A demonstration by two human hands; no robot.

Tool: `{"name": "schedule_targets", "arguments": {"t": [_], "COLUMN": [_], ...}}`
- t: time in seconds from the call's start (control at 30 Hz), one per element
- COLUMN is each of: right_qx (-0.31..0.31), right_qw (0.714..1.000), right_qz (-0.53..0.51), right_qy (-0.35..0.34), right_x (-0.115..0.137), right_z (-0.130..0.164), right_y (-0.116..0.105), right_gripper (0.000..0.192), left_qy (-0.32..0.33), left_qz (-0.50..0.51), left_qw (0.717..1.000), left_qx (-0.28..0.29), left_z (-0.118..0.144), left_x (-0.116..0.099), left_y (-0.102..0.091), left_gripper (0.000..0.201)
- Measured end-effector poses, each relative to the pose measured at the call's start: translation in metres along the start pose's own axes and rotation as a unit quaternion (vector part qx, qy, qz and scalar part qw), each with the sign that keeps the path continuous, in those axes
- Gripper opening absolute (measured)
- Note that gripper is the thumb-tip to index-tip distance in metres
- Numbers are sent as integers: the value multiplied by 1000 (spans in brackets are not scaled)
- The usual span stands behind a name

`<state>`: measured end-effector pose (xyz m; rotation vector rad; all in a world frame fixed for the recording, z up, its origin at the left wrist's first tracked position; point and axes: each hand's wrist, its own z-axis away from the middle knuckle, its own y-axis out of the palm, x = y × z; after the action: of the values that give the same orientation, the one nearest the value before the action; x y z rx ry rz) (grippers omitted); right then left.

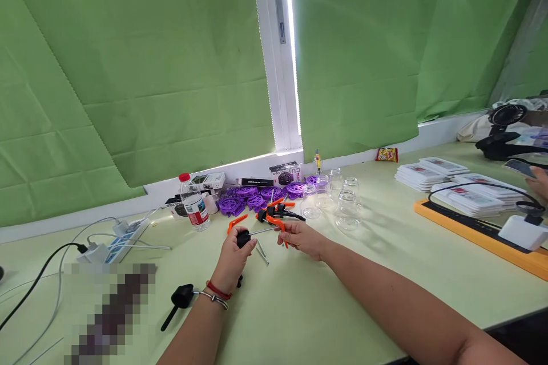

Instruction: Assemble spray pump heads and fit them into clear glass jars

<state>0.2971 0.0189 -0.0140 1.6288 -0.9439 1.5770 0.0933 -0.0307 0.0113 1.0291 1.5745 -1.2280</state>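
My left hand (237, 254) is closed around a round black knob (243, 238) at the middle of the table. A thin metal rod (263, 231) runs from this knob toward my right hand (302, 238). The fingers of my right hand pinch an orange curved plastic piece (276, 220), which meets the far end of the rod. Just beyond lie more orange and black parts (270, 214). Loose metal rods (262, 253) rest on the table between my hands. Beside my left forearm is a black part with a handle (182, 296).
Purple plastic pieces (246, 197) are piled at the back, with small boxes behind. A red-capped bottle (194, 205) stands left of them, glass jars (347, 211) right. A power strip (124, 242) with cables lies left. White card stacks (471, 199) and another person's hand (540, 182) are at right.
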Motion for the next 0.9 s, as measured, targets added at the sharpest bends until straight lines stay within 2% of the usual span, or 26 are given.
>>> {"name": "schedule_targets", "arguments": {"t": [0.4, 0.57, 0.9], "right_qx": [16, 13, 13], "right_qw": [998, 998, 997], "right_qz": [43, 33, 12], "right_qy": [-50, -52, -75], "right_x": [3, 2, 2], "right_z": [4, 3, 4], "right_y": [-4, -4, -3], "right_gripper": [33, 34, 37], "left_qy": [-21, -18, -13], "left_qz": [27, 37, 33], "left_qw": [999, 997, 998], "left_qx": [35, 59, 60], "left_z": [2, 1, 1], "left_x": [-2, 1, 3], "left_y": [-1, -3, -4], "left_gripper": [42, 41, 43]}}
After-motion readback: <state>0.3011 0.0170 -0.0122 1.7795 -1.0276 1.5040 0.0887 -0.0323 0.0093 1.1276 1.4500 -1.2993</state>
